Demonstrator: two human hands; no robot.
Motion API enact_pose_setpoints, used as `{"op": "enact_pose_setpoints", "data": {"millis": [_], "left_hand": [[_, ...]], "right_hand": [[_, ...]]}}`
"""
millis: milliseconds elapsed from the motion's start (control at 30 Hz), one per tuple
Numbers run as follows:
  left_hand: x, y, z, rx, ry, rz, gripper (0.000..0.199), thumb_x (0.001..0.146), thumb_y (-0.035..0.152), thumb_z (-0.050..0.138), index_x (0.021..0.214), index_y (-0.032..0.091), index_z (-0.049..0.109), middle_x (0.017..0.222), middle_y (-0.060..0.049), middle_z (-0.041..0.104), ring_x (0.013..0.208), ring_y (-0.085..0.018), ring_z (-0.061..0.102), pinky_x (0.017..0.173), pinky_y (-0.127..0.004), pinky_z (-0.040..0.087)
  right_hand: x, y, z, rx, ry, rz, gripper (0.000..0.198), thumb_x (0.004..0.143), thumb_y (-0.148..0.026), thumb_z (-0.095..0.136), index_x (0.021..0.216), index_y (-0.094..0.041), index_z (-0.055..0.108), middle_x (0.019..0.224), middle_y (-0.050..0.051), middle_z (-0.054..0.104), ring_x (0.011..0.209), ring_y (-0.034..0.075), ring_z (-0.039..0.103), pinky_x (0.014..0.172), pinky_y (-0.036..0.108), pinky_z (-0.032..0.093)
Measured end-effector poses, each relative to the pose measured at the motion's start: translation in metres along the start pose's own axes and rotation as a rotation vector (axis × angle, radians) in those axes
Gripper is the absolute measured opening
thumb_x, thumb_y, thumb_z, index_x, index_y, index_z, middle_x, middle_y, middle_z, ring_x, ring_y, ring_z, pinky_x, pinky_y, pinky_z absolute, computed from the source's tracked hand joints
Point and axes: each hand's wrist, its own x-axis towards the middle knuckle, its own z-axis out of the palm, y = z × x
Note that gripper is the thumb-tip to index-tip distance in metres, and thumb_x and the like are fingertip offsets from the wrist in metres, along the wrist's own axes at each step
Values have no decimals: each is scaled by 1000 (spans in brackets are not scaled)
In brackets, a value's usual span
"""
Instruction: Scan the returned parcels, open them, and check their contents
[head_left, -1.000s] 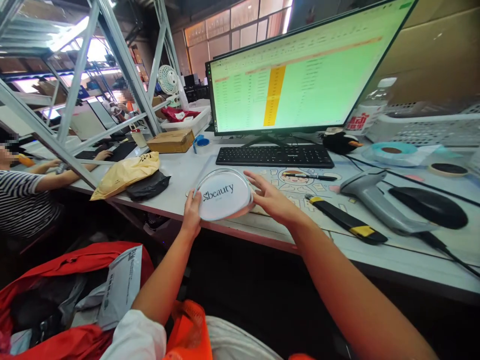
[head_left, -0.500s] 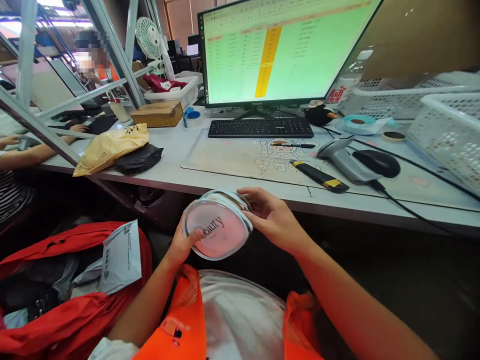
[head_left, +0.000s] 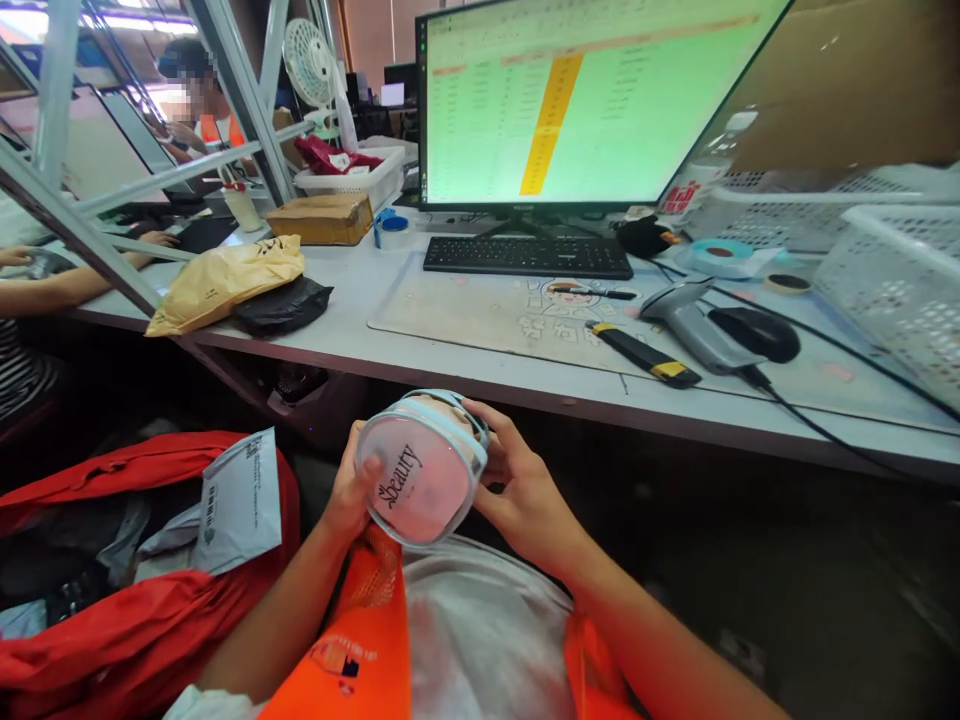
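A small clear cosmetic pouch (head_left: pixel 431 485) with light-blue trim and "beauty" printed on its pinkish face is held in front of my lap, below the desk edge. My left hand (head_left: pixel 354 490) grips its left side, with the thumb on the front face. On the other side, my right hand (head_left: pixel 517 480) has its fingers on the top right edge and side of the pouch. Fingers behind the pouch are hidden. What lies inside it I cannot make out clearly.
On the desk (head_left: pixel 337 335) are a keyboard (head_left: pixel 525 257), a utility knife (head_left: pixel 641 352), a barcode scanner (head_left: pixel 697 318), a mouse (head_left: pixel 756 334) and bagged parcels (head_left: pixel 225 280). A red bag (head_left: pixel 172 610) with packages stands at left. White baskets (head_left: pixel 900 290) are at right. A co-worker (head_left: pixel 202 100) sits beyond the frame.
The pouch has come slightly lower and closer to my body, and its printed face shows more fully. My left thumb uncovers more of the lettering. The right hand has moved with it.
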Motion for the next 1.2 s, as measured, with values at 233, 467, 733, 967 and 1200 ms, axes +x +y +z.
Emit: {"op": "enact_pose_setpoints", "data": {"millis": [233,467,733,967,1200], "left_hand": [[-4,-12,21,-5,46,-70,58,81,52,81,129,25,62,120,-6,70,108,-23,68,95,-33,55],[8,-8,29,-82,117,-93,55,82,49,81,129,25,65,127,-6,71,120,-26,66,102,-36,55],[15,-16,32,-89,304,-17,54,85,50,78,130,24,63,136,-7,68,129,-25,62,106,-35,53],[7,-20,39,-73,361,49,61,86,52,77,138,27,58,139,-6,66,130,-22,62,108,-33,52],[4,-19,40,-27,358,75,59,86,51,78,137,29,57,136,-5,68,126,-21,64,107,-31,52]], "right_hand": [[-5,2,2,-99,124,-69,67,88,-26,66,152,-26,45,129,7,66,104,20,68,92,33,58],[-16,-10,-15,144,-23,-26,74,92,-27,64,159,-29,34,120,7,69,102,20,70,91,37,61],[-35,21,20,-251,273,-342,19,96,-20,61,115,-22,63,110,8,65,92,17,67,75,31,62],[-36,35,32,-403,293,-411,24,98,-17,60,122,-21,63,105,8,69,91,18,68,80,33,61],[-30,33,20,-414,272,-389,15,99,-21,59,112,-21,66,95,6,71,81,17,68,73,32,59]]}}
